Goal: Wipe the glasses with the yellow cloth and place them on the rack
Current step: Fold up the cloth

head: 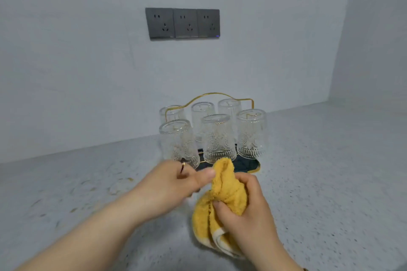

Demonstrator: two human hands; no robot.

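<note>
6 glasses (217, 138) inverted on rack (253, 164), worktop (330, 182). R hand (246, 209) grips yellow cloth (229, 189); L hand (174, 182) pinches cloth's top edge.

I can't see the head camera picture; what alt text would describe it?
Two bare hands hold a bunched yellow cloth above a speckled grey counter: the right hand grips it, the left hand pinches its top. Behind, six patterned glasses sit upside down on a gold-wire rack below three wall sockets.

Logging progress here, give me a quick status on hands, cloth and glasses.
Right hand gripping yellow cloth; left hand pinching its edge. Six glasses upturned on rack. Nothing in the way.
</note>
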